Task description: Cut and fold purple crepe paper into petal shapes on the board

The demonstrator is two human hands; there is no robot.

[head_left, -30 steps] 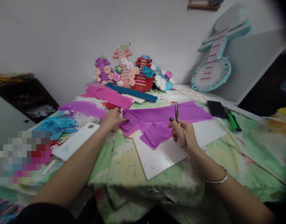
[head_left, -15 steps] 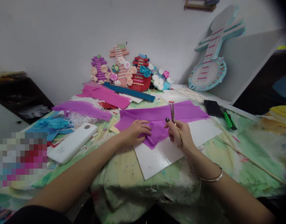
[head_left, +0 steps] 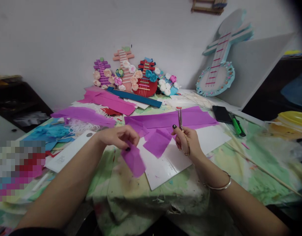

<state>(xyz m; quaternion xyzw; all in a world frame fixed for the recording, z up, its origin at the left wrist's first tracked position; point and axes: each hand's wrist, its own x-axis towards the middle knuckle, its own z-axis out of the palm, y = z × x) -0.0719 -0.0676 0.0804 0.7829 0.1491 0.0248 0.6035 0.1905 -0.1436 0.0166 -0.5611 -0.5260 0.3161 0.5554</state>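
My left hand pinches a small purple paper piece between thumb and fingers, lifted above the cloth left of the white board. In my right hand is a pair of scissors, blades pointing up and away from me; the fingers wrap round the handles, which are mostly hidden. Between the hands another purple paper square lies on the board. Behind it stretches a long purple paper strip, and more small purple paper lies just beyond my left hand.
A white power bank or similar slab lies under my left forearm. A black phone and green utility knife are at right. Paper guitars lean on the wall, behind a blue strip and pink paper.
My left hand reached over the purple pieces on the board, then drew back left and towards me with one piece in its grip. The right hand keeps holding the scissors upright.
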